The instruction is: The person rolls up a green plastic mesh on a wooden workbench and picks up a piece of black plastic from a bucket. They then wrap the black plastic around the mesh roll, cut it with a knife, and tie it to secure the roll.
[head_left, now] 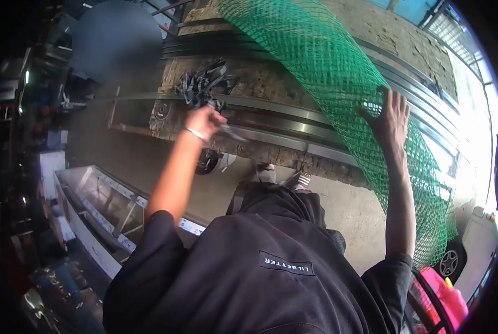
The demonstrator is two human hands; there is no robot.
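My left hand (206, 121), with a white band at the wrist, is closed on a dark strip that trails right from the fingers, slightly blurred. Just beyond it, a tangled bunch of black strips (204, 83) lies on the worn wooden bench (260, 78). A long roll of green plastic mesh (327, 72) slants across the bench from the top middle to the lower right. My right hand (391, 117) rests against the mesh with its fingers spread.
Long metal bars (293, 125) run along the bench. A blurred grey round object (117, 42) is at the upper left. A white metal frame (87, 239) stands on the floor at left. A vehicle (474, 253) and a pink item (446, 298) are at the lower right.
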